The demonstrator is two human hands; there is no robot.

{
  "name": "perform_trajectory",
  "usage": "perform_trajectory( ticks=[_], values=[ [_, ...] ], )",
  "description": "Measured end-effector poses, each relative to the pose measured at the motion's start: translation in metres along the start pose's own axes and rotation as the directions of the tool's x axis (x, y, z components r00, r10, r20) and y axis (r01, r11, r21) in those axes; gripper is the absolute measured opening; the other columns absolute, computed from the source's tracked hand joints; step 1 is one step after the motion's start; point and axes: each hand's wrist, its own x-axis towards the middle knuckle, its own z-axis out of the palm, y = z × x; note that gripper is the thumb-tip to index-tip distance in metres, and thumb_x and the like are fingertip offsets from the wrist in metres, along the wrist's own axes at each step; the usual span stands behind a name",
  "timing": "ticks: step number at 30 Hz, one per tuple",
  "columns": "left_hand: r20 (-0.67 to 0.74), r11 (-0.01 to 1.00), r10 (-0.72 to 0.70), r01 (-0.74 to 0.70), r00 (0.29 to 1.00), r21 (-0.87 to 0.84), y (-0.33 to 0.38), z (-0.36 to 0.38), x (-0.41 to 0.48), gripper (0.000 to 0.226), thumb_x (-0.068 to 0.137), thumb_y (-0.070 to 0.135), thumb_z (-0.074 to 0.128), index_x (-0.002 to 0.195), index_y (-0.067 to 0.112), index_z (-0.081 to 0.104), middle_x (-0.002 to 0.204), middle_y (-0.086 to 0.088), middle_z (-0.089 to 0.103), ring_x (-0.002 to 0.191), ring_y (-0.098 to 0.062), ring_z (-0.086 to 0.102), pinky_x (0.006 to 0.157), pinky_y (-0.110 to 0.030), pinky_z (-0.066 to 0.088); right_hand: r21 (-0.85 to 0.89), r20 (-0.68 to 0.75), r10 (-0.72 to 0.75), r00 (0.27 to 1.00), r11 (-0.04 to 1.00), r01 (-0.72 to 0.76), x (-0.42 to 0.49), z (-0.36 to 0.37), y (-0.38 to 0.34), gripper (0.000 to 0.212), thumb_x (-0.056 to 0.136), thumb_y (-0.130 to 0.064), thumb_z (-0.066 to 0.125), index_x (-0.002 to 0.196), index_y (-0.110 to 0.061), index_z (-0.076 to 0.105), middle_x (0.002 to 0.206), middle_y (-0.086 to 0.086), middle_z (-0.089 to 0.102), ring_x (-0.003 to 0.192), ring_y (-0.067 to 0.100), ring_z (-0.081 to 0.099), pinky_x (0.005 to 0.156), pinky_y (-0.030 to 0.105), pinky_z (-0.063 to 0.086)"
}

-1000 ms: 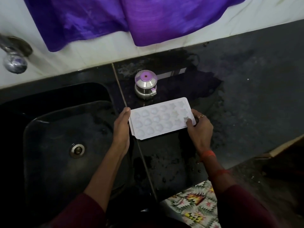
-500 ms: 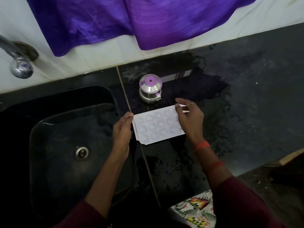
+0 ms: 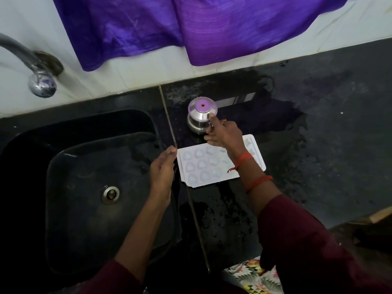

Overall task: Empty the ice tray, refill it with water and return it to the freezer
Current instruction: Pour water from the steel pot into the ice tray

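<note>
A white ice tray (image 3: 199, 166) with rounded moulds lies flat on the wet black counter (image 3: 328, 149), just right of the sink. My left hand (image 3: 162, 168) stands edge-on beside the tray's left end, fingers straight, holding nothing. My right hand (image 3: 224, 134) reaches across the tray's far edge to a small steel pot (image 3: 201, 108) with a purple-topped lid. Its index finger lies on the lid's rim and its thumb presses the pot's small side handle. The right wrist hides part of the tray.
A black sink (image 3: 63, 158) with a metal drain (image 3: 109, 194) fills the left side. A chrome tap (image 3: 40, 81) juts from the white wall above it. Purple cloth (image 3: 212, 28) hangs over the wall. A patterned cloth (image 3: 254, 276) lies at the counter's near edge.
My right hand left the tray's right end and moved up to the steel pot. My left hand let go of the tray's left edge. The tray stayed on the counter.
</note>
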Motion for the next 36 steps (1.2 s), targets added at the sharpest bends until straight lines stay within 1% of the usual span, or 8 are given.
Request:
perform_trajectory(
  ticks=[2,5,14,21,25,30,33,36],
  values=[
    [0.004,1.000,-0.003,0.003,1.000,0.004,0.000,-0.001,-0.002,0.033,0.099,0.020,0.062,0.128,0.006,0.066,0.122,-0.004,0.071,0.102,-0.002,0.068,0.073,-0.008,0.051,0.025,0.012,0.019,1.000,0.999,-0.019,0.002,0.000,-0.003,0.048,0.096,-0.048,0.062,0.071,-0.009,0.070,0.083,0.014,0.076,0.080,0.024,0.077,0.079,0.039,0.064],
    [0.007,1.000,-0.004,0.004,1.000,0.006,0.000,-0.001,-0.006,0.033,0.099,0.021,0.062,0.128,0.007,0.066,0.124,-0.004,0.071,0.110,-0.008,0.067,0.080,-0.011,0.052,0.011,-0.014,-0.035,0.999,0.999,0.036,0.004,0.001,0.000,0.047,0.095,-0.046,0.064,0.068,-0.008,0.071,0.078,0.013,0.076,0.078,0.022,0.077,0.077,0.040,0.064],
    [-0.001,1.000,-0.013,0.013,1.000,-0.015,0.002,-0.001,-0.007,0.028,0.099,0.017,0.060,0.124,0.006,0.067,0.118,-0.005,0.072,0.105,-0.008,0.069,0.077,-0.011,0.052,-0.010,-0.017,-0.155,0.988,0.988,0.155,0.001,-0.004,0.001,0.048,0.094,-0.041,0.069,0.073,0.002,0.072,0.073,0.016,0.074,0.075,0.026,0.076,0.081,0.044,0.063],
    [0.009,1.000,-0.012,0.013,1.000,-0.008,0.002,-0.001,-0.008,0.024,0.100,0.018,0.060,0.120,0.009,0.069,0.115,-0.002,0.073,0.106,-0.010,0.069,0.084,-0.017,0.052,0.051,-0.008,-0.234,0.972,0.971,0.234,-0.017,-0.022,-0.028,0.045,0.094,-0.042,0.069,0.076,-0.001,0.073,0.076,0.016,0.075,0.076,0.024,0.077,0.078,0.043,0.063],
    [0.034,1.000,-0.015,0.015,0.999,-0.008,0.002,-0.001,-0.010,0.018,0.101,0.016,0.057,0.113,0.012,0.069,0.106,0.003,0.074,0.096,-0.003,0.070,0.076,-0.013,0.052,0.062,-0.042,-0.268,0.963,0.961,0.270,-0.035,-0.043,-0.039,0.040,0.094,-0.042,0.069,0.074,-0.008,0.072,0.076,0.016,0.075,0.076,0.023,0.077,0.076,0.041,0.064],
    [0.050,1.000,-0.010,0.010,0.999,-0.003,0.003,-0.002,-0.011,0.019,0.101,0.019,0.058,0.114,0.011,0.070,0.109,0.002,0.074,0.099,-0.004,0.070,0.079,-0.014,0.051,0.052,-0.105,-0.296,0.949,0.952,0.303,-0.056,-0.077,-0.038,0.039,0.093,-0.044,0.069,0.066,-0.015,0.071,0.075,0.016,0.075,0.078,0.025,0.077,0.077,0.041,0.063],
    [0.049,1.000,-0.014,0.015,0.999,-0.009,0.004,-0.002,-0.011,0.013,0.101,0.017,0.058,0.104,0.016,0.070,0.105,0.003,0.074,0.097,-0.003,0.070,0.080,-0.016,0.051,0.032,-0.130,-0.300,0.945,0.951,0.307,-0.065,-0.098,-0.033,0.041,0.093,-0.045,0.069,0.059,-0.022,0.070,0.074,0.015,0.075,0.078,0.026,0.077,0.077,0.042,0.062],
    [0.054,1.000,-0.016,0.017,0.998,-0.020,0.005,-0.001,-0.012,0.013,0.101,0.015,0.058,0.102,0.015,0.071,0.103,0.003,0.075,0.093,-0.003,0.071,0.077,-0.015,0.052,0.005,-0.166,-0.268,0.949,0.962,0.273,-0.070,-0.120,-0.027,0.045,0.092,-0.045,0.069,0.054,-0.021,0.070,0.074,0.015,0.075,0.077,0.028,0.077,0.077,0.042,0.062]
  ],
)
